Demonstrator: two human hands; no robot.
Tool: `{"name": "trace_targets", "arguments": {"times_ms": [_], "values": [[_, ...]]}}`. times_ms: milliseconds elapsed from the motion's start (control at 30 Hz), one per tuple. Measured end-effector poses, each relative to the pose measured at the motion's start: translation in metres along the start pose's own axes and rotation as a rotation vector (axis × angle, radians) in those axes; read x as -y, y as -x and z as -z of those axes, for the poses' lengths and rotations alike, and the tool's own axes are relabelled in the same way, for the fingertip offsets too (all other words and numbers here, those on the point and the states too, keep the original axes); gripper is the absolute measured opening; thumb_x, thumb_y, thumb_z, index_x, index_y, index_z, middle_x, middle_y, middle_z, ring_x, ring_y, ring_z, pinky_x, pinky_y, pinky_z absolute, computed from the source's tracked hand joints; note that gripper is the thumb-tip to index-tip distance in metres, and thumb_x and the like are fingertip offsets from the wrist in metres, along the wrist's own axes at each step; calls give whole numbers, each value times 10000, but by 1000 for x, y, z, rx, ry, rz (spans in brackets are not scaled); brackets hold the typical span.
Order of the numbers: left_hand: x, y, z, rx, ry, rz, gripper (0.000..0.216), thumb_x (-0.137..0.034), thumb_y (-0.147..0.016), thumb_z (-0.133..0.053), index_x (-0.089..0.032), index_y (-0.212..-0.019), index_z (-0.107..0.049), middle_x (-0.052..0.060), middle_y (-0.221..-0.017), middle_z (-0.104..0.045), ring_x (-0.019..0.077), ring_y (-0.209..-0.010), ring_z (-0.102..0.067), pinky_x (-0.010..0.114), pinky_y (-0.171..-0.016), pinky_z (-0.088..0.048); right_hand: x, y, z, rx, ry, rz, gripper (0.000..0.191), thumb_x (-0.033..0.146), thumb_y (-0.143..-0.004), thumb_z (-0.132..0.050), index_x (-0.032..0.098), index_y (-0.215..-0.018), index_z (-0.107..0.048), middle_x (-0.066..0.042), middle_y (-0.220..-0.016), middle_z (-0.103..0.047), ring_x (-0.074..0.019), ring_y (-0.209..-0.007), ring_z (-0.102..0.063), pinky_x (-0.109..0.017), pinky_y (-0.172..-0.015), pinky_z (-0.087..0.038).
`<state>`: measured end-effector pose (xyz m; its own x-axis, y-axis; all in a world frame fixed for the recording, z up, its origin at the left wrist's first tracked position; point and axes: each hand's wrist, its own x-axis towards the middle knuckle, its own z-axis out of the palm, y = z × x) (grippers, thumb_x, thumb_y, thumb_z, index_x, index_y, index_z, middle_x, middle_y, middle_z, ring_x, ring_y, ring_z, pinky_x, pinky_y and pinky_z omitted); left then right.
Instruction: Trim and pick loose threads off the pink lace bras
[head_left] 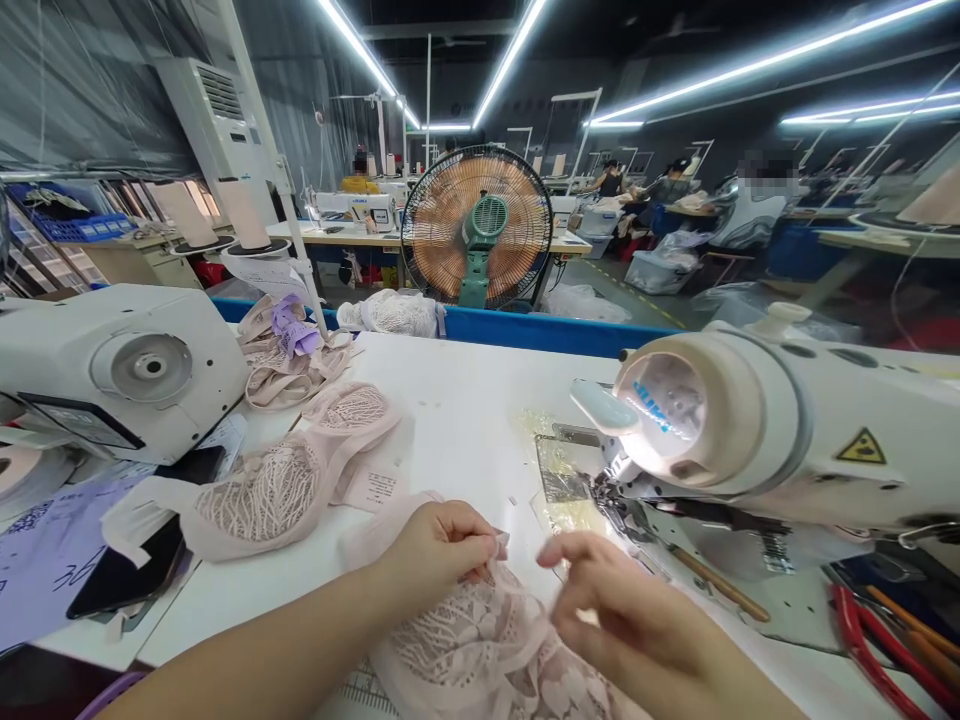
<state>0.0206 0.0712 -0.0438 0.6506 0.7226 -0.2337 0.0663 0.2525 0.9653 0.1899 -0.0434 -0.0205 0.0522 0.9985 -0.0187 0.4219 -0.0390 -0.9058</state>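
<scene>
My left hand (439, 550) is curled into a loose fist, pinching the edge of a pale pink lace bra (480, 640) that lies on the white table (465, 420) right in front of me. My right hand (622, 610) hovers just right of it, fingers bent and slightly blurred, thumb and forefinger near the same fabric edge; whether it grips anything is unclear. A sewing machine head (750, 430) with its lit needle area (600, 485) stands just beyond my right hand.
A second pink lace bra (292, 480) with a label lies to the left, more bras (289, 350) piled behind it. Another machine (120, 365) sits far left, a phone (120, 580) beside it. Red-handled tools (877, 640) lie at right. A fan (476, 228) stands behind; other people work in the distance.
</scene>
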Motion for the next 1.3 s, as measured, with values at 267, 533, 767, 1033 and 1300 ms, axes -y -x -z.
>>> {"name": "trace_targets", "arguments": {"times_ms": [267, 533, 767, 1033, 1300], "values": [[-3, 1, 1, 19, 33, 34, 179, -293, -647, -602, -127, -583, -578, -14, -466, -543, 86, -444, -495, 214, -486, -398, 10, -64, -20, 62, -315, -110, 209, 379, -713, -582, 180, -658, -553, 23, -631, -463, -125, -612, -424, -245, -591, -352], [-2, 0, -1, 26, 43, 65, 200, -312, -619, -641, -124, -586, -581, -5, -458, -564, 98, -441, -513, 235, -499, -431, 4, -61, -25, 74, -288, -108, 234, 405, -732, -541, 177, -681, -531, 34, -584, -466, -112, -560, -402, -234, -547, -335], [-6, 0, -1, -42, -104, 34, 167, -282, -654, -577, -136, -578, -551, -20, -433, -521, 99, -425, -495, 229, -472, -407, 2, -58, -22, -73, -72, -83, 198, 396, -745, -519, 200, -749, -540, 23, -619, -445, -143, -584, -403, -261, -541, -308], [-7, 0, -2, -86, -161, -26, 134, -251, -637, -552, -141, -562, -539, -18, -519, -518, 94, -449, -495, 222, -479, -401, 2, -49, -24, 9, 156, -49, 166, 322, -738, -479, 200, -724, -590, -16, -707, -506, -155, -601, -444, -281, -566, -347], [-4, -1, 0, -97, -176, -38, 136, -239, -652, -553, -150, -553, -526, -25, -502, -504, 89, -440, -491, 205, -462, -392, 9, -53, -14, 99, 18, -114, 104, 216, -763, -411, 190, -695, -486, 48, -553, -475, -101, -484, -444, -217, -470, -326]]}}
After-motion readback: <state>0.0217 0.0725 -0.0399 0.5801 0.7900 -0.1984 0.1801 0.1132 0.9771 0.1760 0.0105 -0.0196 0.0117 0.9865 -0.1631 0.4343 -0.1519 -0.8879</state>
